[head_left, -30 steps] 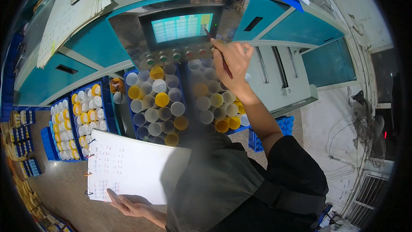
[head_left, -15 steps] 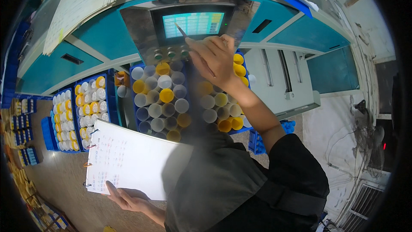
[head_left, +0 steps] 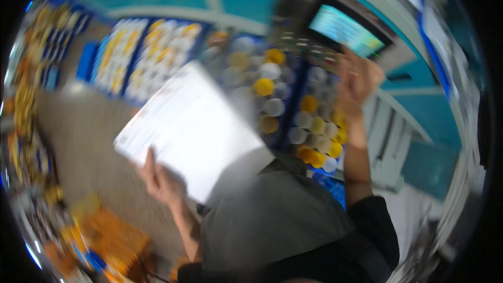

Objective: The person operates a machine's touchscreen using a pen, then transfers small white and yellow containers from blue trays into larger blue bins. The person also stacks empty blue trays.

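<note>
My left hand [head_left: 161,182] grips the lower left edge of a ring-bound notepad [head_left: 199,126], thumb on top of the page. The white sheet bears rows of handwriting, too blurred to make out. My right hand [head_left: 356,81] is raised at the lower edge of a lit touch screen [head_left: 346,29], fingers curled round a slender pen, which is smeared by motion. Below the screen, several push buttons [head_left: 309,47] sit on the panel. Under the right hand stands a blue crate of white and yellow tubes [head_left: 317,126], open ends up.
Another crate of tubes [head_left: 264,86] stands beside it. Farther left are blue crates packed with white and yellow pieces [head_left: 162,52]. An orange stool-like object [head_left: 112,236] is at lower left, near shelves with yellow items [head_left: 26,99]. A light-coloured cabinet with handles [head_left: 385,131] is at right.
The view has swung left, so the screen and crates appear farther right and tilted. My right hand has dropped slightly from the screen's middle to its lower edge. The notepad stays in my left hand.
</note>
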`<act>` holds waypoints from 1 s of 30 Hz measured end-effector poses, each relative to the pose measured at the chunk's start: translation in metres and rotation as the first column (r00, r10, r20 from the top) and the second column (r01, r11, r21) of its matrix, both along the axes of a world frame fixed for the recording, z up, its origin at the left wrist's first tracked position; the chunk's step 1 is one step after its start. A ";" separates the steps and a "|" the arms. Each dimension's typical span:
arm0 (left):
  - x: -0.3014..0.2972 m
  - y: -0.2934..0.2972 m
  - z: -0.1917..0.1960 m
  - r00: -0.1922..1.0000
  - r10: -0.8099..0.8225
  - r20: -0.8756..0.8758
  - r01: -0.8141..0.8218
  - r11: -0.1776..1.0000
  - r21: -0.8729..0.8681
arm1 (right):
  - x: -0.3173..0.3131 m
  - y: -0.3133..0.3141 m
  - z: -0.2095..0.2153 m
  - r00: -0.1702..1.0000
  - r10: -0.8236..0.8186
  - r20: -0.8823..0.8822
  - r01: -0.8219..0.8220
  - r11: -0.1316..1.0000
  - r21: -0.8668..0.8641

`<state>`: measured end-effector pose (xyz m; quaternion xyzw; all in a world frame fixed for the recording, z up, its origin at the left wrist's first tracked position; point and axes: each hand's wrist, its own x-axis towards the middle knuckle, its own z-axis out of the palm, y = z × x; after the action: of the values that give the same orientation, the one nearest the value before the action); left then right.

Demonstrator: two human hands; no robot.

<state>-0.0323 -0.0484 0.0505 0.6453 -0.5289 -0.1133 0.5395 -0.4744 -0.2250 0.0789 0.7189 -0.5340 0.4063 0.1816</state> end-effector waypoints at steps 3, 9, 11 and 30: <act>-0.008 -0.007 0.000 0.999 -0.033 -0.003 0.033 0.999 -0.017 | -0.003 -0.001 0.002 0.997 0.025 0.078 -0.027 0.999 0.027; -0.006 -0.007 0.003 0.995 -0.007 -0.104 0.002 0.999 -0.042 | 0.007 -0.002 0.002 0.999 0.043 0.012 -0.043 0.997 -0.064; -0.003 -0.004 0.001 0.991 -0.016 -0.135 0.006 0.997 -0.075 | 0.008 -0.002 0.002 0.999 0.037 -0.015 -0.038 0.998 -0.058; 0.011 0.006 -0.008 0.995 0.091 0.032 -0.093 0.993 0.068 | 0.003 -0.011 0.001 0.997 -0.065 0.029 0.067 0.995 -0.072</act>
<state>-0.0208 -0.0423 0.0425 0.6890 -0.5021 -0.0973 0.5136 -0.4717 -0.2358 0.0797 0.6882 -0.5448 0.4286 0.2141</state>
